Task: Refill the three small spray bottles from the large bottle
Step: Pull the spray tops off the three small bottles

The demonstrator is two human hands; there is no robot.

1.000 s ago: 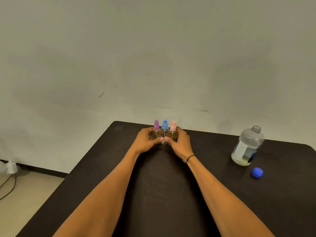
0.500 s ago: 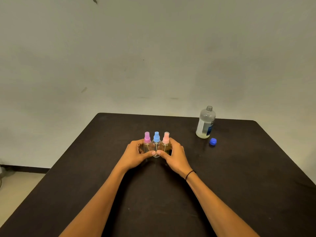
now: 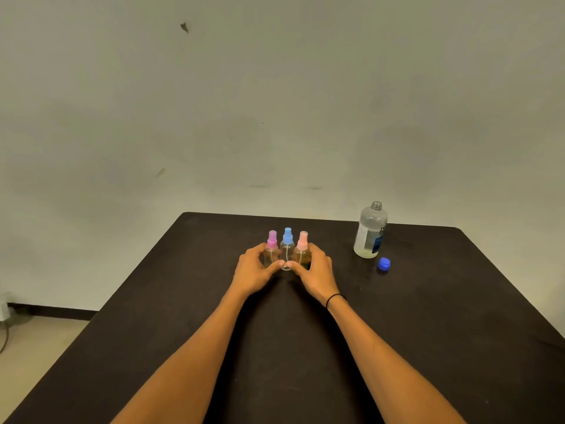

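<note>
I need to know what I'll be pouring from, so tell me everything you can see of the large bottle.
The large bottle is clear plastic with rounded shoulders and a threaded neck, standing upright and uncapped on the dark table near its far right edge. A white and blue label wraps its lower body; the print is too small to read. A little pale liquid sits at the bottom. Its blue cap lies on the table just in front, apart from it. No hand touches it.

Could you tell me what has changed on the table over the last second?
Mostly the head camera shifted, so the view changed. Both hands, left hand and right hand, stay cupped around the three spray bottles. The large bottle stays open, blue cap beside it.
</note>
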